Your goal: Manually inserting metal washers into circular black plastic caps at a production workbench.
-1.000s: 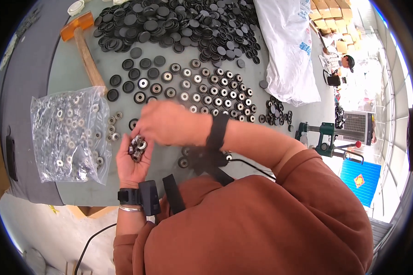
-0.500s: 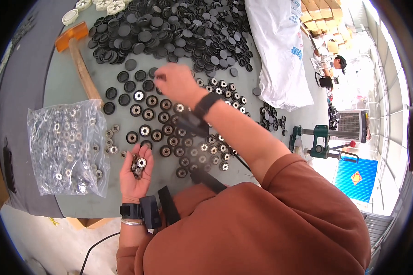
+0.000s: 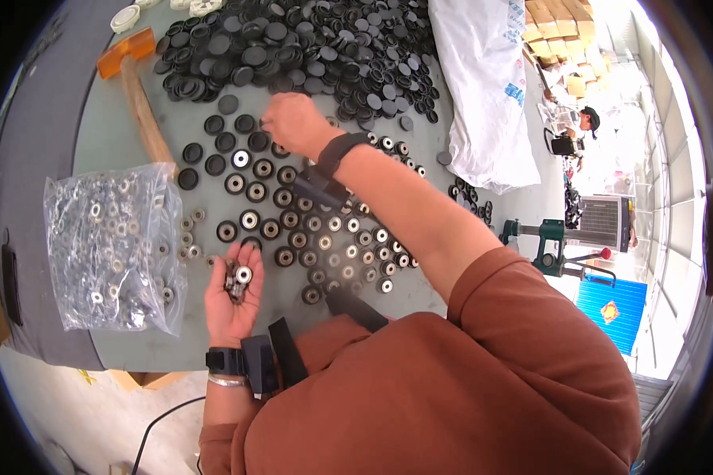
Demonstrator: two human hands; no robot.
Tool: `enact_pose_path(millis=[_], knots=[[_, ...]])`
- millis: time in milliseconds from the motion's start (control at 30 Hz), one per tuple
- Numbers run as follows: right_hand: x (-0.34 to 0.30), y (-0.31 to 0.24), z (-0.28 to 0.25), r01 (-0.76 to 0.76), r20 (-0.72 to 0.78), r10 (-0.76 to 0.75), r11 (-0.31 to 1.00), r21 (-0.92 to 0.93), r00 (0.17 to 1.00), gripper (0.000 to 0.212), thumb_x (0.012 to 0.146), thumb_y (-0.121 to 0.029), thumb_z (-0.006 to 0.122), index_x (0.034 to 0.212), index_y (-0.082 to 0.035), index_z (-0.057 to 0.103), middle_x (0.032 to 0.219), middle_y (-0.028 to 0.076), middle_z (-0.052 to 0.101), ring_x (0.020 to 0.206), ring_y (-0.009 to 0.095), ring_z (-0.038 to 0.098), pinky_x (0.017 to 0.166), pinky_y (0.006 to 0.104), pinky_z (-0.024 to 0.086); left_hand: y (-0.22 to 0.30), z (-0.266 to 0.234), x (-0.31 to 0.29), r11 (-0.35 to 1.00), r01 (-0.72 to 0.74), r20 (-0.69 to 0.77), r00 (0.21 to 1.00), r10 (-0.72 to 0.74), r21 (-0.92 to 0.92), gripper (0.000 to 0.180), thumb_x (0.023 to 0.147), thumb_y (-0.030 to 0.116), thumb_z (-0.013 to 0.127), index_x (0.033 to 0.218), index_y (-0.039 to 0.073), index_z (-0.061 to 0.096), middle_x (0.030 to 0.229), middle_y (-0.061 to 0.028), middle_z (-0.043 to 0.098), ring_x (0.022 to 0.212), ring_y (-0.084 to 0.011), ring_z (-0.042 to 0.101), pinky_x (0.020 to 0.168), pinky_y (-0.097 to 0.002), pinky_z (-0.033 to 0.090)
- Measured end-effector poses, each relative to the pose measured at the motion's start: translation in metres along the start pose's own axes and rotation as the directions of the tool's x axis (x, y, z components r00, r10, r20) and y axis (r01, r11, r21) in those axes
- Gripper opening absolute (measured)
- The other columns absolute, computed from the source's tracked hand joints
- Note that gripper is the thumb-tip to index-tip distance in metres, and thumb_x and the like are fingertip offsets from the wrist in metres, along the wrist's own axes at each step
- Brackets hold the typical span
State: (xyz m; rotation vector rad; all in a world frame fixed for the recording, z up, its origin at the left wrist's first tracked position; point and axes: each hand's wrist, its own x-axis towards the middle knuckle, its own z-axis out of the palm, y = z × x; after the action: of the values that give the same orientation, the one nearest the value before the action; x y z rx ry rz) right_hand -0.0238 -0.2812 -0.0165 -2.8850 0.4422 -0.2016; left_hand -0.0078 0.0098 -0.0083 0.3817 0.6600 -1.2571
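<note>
My left hand (image 3: 234, 305) is turned palm up, its fingers curled around several small metal bearings (image 3: 244, 275). My right hand (image 3: 297, 124) is closed, palm down, with its fingertips low over the black round caps at the front of the heap; whatever is between them is hidden. Beside those fingertips several hollow black caps (image 3: 225, 142) lie hollow side up. Between my hands, many black caps with bearings set in their middles (image 3: 256, 191) are spread over the table, partly hidden by my right forearm and wrist strap.
A big heap of black caps (image 3: 253, 55) covers the far table (image 3: 135, 352). At left lie an orange-headed mallet (image 3: 144, 115) and a clear bag of bearings (image 3: 115, 253). A white sack (image 3: 487, 103) and a green press (image 3: 550, 245) are at right. Another person (image 3: 578, 119) is farther off.
My right hand has shifted slightly up and left, its fingertips now over a black cap that showed beside them before. My left hand stays nearly in place with the bearings.
</note>
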Motion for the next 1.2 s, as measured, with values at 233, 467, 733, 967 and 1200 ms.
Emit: enact_pose_path(millis=[233,467,733,967,1200], knots=[[-0.033,-0.087,-0.041,0.195,0.079,-0.197,0.980,0.033,0.977,0.010,0.068,-0.022,0.058,0.069,-0.011,0.059,0.073,0.006,0.055,0.077,0.024,0.053,0.067,0.0367,0.045,0.003,0.017,-0.001,0.997,-0.020,0.040,0.999,0.017,0.078,0.041,0.092,0.030,0.036,0.119,-0.001,0.041,0.116,-0.0152,0.049,0.106,-0.0249,0.050,0.088,-0.0365,0.046],[-0.078,-0.135,-0.035,0.309,0.202,-0.410,0.864,0.397,0.890,0.006,0.064,-0.008,0.059,0.068,-0.005,0.057,0.073,0.005,0.053,0.075,0.023,0.052,0.061,0.0314,0.047,0.003,-0.010,0.006,0.997,-0.019,0.123,0.992,0.009,0.078,0.032,0.092,0.028,0.037,0.103,0.002,0.050,0.104,-0.0098,0.058,0.096,-0.0200,0.057,0.083,-0.0347,0.049],[-0.078,-0.129,-0.036,0.320,0.254,-0.488,0.806,0.497,0.835,0.014,0.065,-0.008,0.060,0.078,-0.004,0.057,0.074,0.008,0.056,0.079,0.025,0.054,0.066,0.0341,0.046,-0.003,-0.004,0.000,0.987,0.015,0.074,0.997,-0.027,0.160,0.034,0.092,0.029,0.038,0.106,0.000,0.049,0.104,-0.0111,0.056,0.095,-0.0204,0.056,0.085,-0.0349,0.048],[-0.025,-0.044,-0.024,-0.028,-0.035,0.036,0.979,0.202,0.999,0.017,0.070,-0.015,0.058,0.083,-0.004,0.062,0.077,0.014,0.059,0.075,0.031,0.056,0.071,0.0386,0.045,-0.007,0.007,-0.004,0.986,0.009,0.031,0.999,-0.015,0.167,0.040,0.092,0.028,0.038,0.116,-0.003,0.043,0.116,-0.0141,0.050,0.102,-0.0250,0.052,0.088,-0.0351,0.046],[-0.006,-0.029,-0.001,0.046,0.038,-0.052,0.990,0.134,0.998,0.016,0.068,-0.012,0.059,0.080,-0.002,0.061,0.078,0.015,0.059,0.079,0.033,0.055,0.072,0.0390,0.044,-0.009,0.004,-0.003,0.988,0.009,0.027,1.000,-0.013,0.157,0.039,0.092,0.028,0.037,0.116,-0.003,0.043,0.116,-0.0144,0.050,0.103,-0.0247,0.052,0.089,-0.0347,0.046]])
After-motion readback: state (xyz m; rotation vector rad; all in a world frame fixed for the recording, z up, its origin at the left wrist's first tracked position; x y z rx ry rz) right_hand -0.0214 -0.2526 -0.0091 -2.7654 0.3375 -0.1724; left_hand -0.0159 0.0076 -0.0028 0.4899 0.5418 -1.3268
